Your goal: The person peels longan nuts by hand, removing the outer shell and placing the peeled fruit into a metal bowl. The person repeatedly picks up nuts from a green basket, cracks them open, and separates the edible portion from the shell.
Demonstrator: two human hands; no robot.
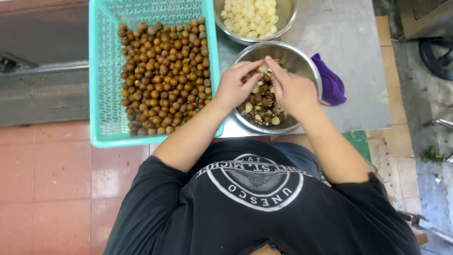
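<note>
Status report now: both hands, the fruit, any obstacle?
Left hand and right hand together pinch one small fruit. Over steel bowl of shells. Nothing blocks.

Both hands meet over a steel bowl (pixel 302 59) of brown shells (pixel 262 106). The left hand (pixel 234 87) and right hand (pixel 292 89) pinch one fruit (pixel 263 69) between their fingertips. A teal basket (pixel 101 71) of brown fruits (pixel 163 71) lies beside it, and a second bowl (pixel 288 14) holds pale peeled ones (pixel 250 16). A purple cloth (pixel 330 82) touches the first bowl.
</note>
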